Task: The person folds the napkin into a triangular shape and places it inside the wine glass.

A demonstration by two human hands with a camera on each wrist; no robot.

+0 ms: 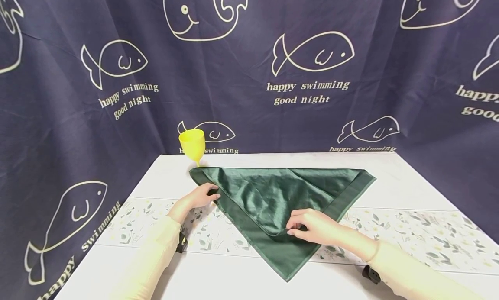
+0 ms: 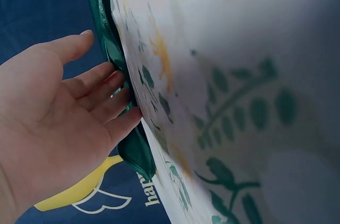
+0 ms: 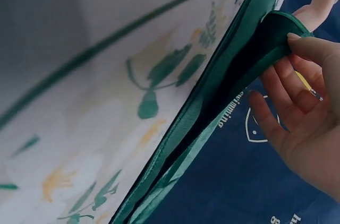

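Observation:
A dark green, shiny cloth [image 1: 269,196] lies folded into a triangle on the table, its long fold at the back and its points toward the front. The upper layer stops short of the lower one, so a green border shows. My right hand [image 1: 313,226] pinches the tip of the upper layer between thumb and fingers; in the right wrist view, that corner [image 3: 281,33] is lifted off the layer below. At the cloth's left edge, my left hand [image 1: 200,196] rests with loosely extended fingers [image 2: 98,83] touching the fabric. The thumb stands apart from them.
A yellow goblet-shaped cup [image 1: 192,144] stands at the back left, close to the cloth's left corner. The white table [image 1: 390,187] has a leaf-patterned band [image 1: 421,235] across it. A dark blue curtain [image 1: 249,75] with fish drawings hangs behind and at both sides.

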